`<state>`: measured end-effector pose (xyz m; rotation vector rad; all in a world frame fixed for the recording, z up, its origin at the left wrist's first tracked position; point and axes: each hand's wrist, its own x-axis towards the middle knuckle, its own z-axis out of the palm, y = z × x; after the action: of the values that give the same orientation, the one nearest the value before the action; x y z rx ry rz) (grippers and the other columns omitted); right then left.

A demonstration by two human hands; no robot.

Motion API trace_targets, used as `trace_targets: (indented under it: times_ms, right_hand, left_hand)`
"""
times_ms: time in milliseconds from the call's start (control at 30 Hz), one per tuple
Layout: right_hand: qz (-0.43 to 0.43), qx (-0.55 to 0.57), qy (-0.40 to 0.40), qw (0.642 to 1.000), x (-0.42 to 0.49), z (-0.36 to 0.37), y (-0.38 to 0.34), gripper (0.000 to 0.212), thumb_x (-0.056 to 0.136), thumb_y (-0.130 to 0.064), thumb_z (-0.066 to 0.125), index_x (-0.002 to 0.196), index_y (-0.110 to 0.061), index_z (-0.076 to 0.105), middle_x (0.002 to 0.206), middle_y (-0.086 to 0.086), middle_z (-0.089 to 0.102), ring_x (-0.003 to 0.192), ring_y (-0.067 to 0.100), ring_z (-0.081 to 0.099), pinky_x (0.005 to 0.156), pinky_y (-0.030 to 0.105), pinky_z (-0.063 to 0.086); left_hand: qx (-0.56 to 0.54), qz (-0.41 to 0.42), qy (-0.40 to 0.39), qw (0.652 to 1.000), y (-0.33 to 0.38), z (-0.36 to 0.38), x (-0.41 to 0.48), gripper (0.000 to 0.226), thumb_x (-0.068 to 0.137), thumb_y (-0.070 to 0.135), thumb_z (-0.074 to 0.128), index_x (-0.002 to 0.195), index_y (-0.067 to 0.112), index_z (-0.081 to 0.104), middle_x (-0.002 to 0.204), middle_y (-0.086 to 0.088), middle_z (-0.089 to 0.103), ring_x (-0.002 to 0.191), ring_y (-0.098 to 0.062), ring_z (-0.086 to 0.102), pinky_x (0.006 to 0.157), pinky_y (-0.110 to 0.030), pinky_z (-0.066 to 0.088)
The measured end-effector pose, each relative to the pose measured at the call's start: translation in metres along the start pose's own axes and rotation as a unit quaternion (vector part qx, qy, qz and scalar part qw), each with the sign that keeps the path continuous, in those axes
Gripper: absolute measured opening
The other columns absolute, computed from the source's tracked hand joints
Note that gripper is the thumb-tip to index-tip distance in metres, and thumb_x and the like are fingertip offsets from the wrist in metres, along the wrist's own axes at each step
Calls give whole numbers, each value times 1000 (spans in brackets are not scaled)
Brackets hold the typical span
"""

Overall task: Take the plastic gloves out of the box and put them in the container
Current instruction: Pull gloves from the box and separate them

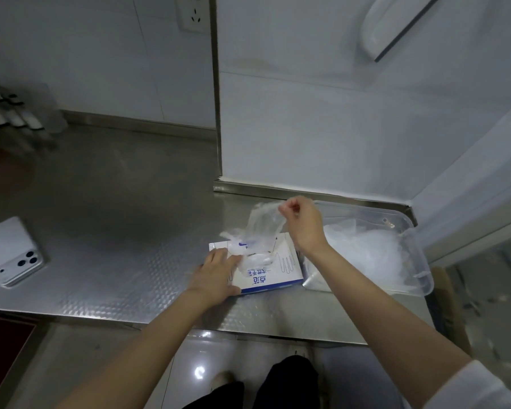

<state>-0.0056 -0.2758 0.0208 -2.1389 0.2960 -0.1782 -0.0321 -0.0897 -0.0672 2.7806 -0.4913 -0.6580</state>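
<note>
A white and blue glove box lies flat on the steel counter. My left hand presses down on its left end, fingers spread over the opening. My right hand is raised above the box and pinches the top of a clear plastic glove, which hangs from my fingers down to the box's opening. Just right of the box stands a clear plastic container with a heap of clear gloves inside.
A white phone lies face down at the counter's left. Blurred bottles stand at the back left. A white wall column rises right behind the box. The counter's front edge runs just below my wrists.
</note>
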Motion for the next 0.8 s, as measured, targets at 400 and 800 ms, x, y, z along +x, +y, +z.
trace_targets:
  times_ms: [400,800]
  right_hand:
    - [-30,39,65,997,10,-77,6,7,96,-12,50,91,-10,46,78,-3,54,70,10,49,60,9,38]
    - [-57,106,-4,993,-30,-102,-6,29,88,-15,65,112,-15,49,106,-6,56,95,4,57,81,16,42]
  left_hand:
    - [-126,-8,64,990,17,-44,23,43,95,19,50,137,18,39,138,-10,41,130,-26,40,105,-35,34]
    - [-454,133,89,877,112,-108,-5,8,89,7,62,83,9,67,75,-7,67,75,-13,62,80,-32,48]
